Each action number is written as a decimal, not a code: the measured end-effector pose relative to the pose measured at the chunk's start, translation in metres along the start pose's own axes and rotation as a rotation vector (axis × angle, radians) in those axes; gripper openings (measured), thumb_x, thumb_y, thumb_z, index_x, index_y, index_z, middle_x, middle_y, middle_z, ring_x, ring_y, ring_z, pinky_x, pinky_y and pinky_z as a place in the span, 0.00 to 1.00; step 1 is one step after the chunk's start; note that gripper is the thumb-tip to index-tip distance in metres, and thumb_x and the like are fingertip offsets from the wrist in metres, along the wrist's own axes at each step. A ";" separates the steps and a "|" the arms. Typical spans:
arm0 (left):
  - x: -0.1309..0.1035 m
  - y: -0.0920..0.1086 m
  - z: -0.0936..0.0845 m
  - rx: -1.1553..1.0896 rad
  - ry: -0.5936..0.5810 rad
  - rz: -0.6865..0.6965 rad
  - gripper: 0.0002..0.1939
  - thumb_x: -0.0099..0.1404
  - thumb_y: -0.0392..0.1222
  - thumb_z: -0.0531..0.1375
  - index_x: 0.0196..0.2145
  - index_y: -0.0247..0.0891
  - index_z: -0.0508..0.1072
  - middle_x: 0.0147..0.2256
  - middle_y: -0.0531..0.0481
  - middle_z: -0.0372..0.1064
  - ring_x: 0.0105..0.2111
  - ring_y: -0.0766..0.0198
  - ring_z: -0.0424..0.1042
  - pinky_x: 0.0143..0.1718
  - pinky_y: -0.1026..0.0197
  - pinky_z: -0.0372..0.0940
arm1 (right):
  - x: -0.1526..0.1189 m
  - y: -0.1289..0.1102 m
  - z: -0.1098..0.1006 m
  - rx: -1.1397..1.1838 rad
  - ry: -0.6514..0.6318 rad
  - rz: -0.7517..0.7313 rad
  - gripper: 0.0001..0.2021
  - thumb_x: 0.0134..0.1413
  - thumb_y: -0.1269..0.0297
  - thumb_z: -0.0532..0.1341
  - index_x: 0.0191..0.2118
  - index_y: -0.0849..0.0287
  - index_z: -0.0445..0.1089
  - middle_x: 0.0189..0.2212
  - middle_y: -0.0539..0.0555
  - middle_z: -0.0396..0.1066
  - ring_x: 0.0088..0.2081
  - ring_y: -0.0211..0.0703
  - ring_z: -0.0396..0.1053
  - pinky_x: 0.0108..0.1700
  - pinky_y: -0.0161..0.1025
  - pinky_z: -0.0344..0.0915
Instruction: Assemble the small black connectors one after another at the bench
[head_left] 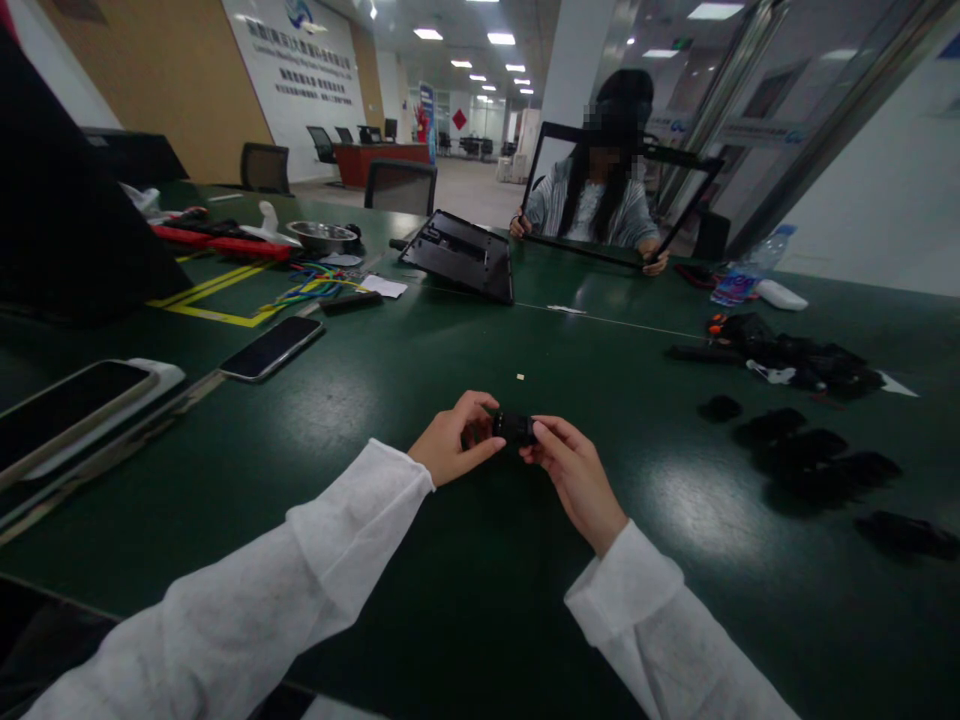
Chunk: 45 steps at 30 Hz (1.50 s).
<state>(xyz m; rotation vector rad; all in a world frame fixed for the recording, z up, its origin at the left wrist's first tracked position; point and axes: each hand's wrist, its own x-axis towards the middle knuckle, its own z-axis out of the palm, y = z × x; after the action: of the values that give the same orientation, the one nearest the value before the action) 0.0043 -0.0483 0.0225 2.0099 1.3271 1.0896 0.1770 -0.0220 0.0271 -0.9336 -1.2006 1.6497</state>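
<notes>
The left hand [459, 437] and right hand [576, 468] pinch opposite ends of a black cylinder [514, 428] above the near green tabletop [457, 590]. Probably light, rigid and smooth, it suits fingertip holds at either end.

Open tabletop [420, 350] runs forward to the tilted black panel [461, 258].

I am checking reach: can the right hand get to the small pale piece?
Probably yes, if the right hand releases the black cylinder: the small pale piece lies beyond, with nothing seen in the way.
</notes>
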 end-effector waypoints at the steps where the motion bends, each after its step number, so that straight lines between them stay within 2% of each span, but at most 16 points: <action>1: 0.000 -0.001 0.001 0.002 -0.007 0.018 0.21 0.56 0.42 0.55 0.47 0.38 0.54 0.30 0.53 0.63 0.27 0.68 0.66 0.26 0.67 0.62 | 0.000 0.000 0.000 0.015 0.004 0.000 0.09 0.43 0.60 0.60 0.32 0.58 0.67 0.26 0.49 0.65 0.27 0.35 0.63 0.30 0.35 0.59; 6: 0.002 -0.004 0.003 0.104 -0.008 0.069 0.20 0.56 0.37 0.55 0.48 0.40 0.58 0.30 0.53 0.63 0.26 0.69 0.65 0.29 0.66 0.62 | 0.000 0.000 -0.001 0.012 -0.011 0.014 0.10 0.44 0.59 0.59 0.32 0.58 0.67 0.27 0.50 0.65 0.27 0.36 0.63 0.31 0.36 0.59; 10: 0.002 0.000 0.000 0.136 -0.021 0.026 0.19 0.57 0.42 0.56 0.46 0.37 0.60 0.29 0.53 0.65 0.26 0.68 0.65 0.29 0.66 0.62 | 0.000 -0.001 -0.002 0.003 -0.020 0.020 0.10 0.44 0.59 0.59 0.33 0.58 0.67 0.29 0.50 0.64 0.28 0.36 0.63 0.32 0.36 0.59; 17: 0.004 0.002 -0.004 0.209 -0.047 -0.022 0.15 0.58 0.51 0.53 0.30 0.34 0.67 0.23 0.54 0.64 0.22 0.69 0.64 0.23 0.68 0.58 | -0.002 0.000 -0.003 -0.061 -0.050 0.000 0.09 0.45 0.60 0.58 0.34 0.58 0.66 0.29 0.50 0.65 0.29 0.36 0.63 0.33 0.36 0.59; 25: 0.002 0.004 -0.006 0.132 -0.111 -0.106 0.25 0.65 0.48 0.41 0.18 0.33 0.64 0.16 0.55 0.61 0.16 0.73 0.62 0.21 0.70 0.56 | -0.004 -0.004 -0.001 -0.094 -0.098 0.003 0.10 0.45 0.59 0.58 0.34 0.58 0.66 0.29 0.51 0.66 0.29 0.38 0.65 0.32 0.37 0.60; 27: 0.002 0.006 -0.006 0.113 -0.113 -0.086 0.23 0.64 0.48 0.42 0.20 0.33 0.64 0.18 0.55 0.62 0.17 0.72 0.63 0.22 0.70 0.56 | -0.003 -0.003 0.000 -0.065 -0.081 0.009 0.10 0.44 0.59 0.59 0.34 0.58 0.66 0.29 0.51 0.66 0.29 0.38 0.65 0.31 0.37 0.59; 31: 0.001 0.005 -0.004 0.140 -0.114 -0.007 0.13 0.57 0.49 0.54 0.27 0.34 0.64 0.22 0.54 0.63 0.21 0.71 0.63 0.23 0.69 0.57 | -0.001 -0.002 -0.001 0.037 -0.032 0.017 0.10 0.44 0.59 0.59 0.33 0.58 0.66 0.29 0.50 0.66 0.28 0.36 0.65 0.30 0.35 0.59; 34: 0.002 0.003 -0.001 0.192 -0.113 0.025 0.11 0.57 0.45 0.54 0.26 0.34 0.63 0.23 0.55 0.62 0.21 0.71 0.62 0.23 0.69 0.57 | 0.000 -0.001 -0.002 0.061 -0.033 0.015 0.09 0.44 0.59 0.59 0.32 0.58 0.67 0.28 0.50 0.65 0.27 0.36 0.64 0.30 0.35 0.59; 38: 0.003 0.003 -0.001 0.248 -0.077 0.012 0.12 0.59 0.48 0.52 0.26 0.35 0.62 0.23 0.55 0.61 0.22 0.70 0.62 0.24 0.68 0.56 | -0.001 -0.001 -0.002 0.039 -0.048 0.014 0.09 0.45 0.59 0.59 0.32 0.58 0.67 0.28 0.50 0.65 0.28 0.35 0.64 0.31 0.35 0.59; 41: 0.003 0.003 -0.001 0.215 -0.023 -0.027 0.13 0.57 0.49 0.54 0.32 0.36 0.62 0.26 0.54 0.62 0.23 0.69 0.63 0.24 0.67 0.58 | -0.001 -0.001 -0.002 0.024 -0.048 0.017 0.10 0.45 0.58 0.59 0.32 0.58 0.67 0.28 0.50 0.65 0.28 0.35 0.63 0.30 0.35 0.59; 45: 0.002 0.004 0.000 0.108 0.035 -0.033 0.19 0.55 0.47 0.56 0.43 0.37 0.58 0.36 0.49 0.62 0.26 0.68 0.65 0.25 0.66 0.61 | 0.000 0.000 -0.002 -0.025 -0.047 0.013 0.11 0.44 0.58 0.59 0.33 0.58 0.67 0.27 0.50 0.65 0.27 0.35 0.63 0.30 0.35 0.59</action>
<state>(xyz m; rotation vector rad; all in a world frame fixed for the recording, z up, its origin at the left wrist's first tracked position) 0.0067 -0.0478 0.0262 2.0474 1.4601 1.0631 0.1792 -0.0218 0.0270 -0.9240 -1.2521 1.6787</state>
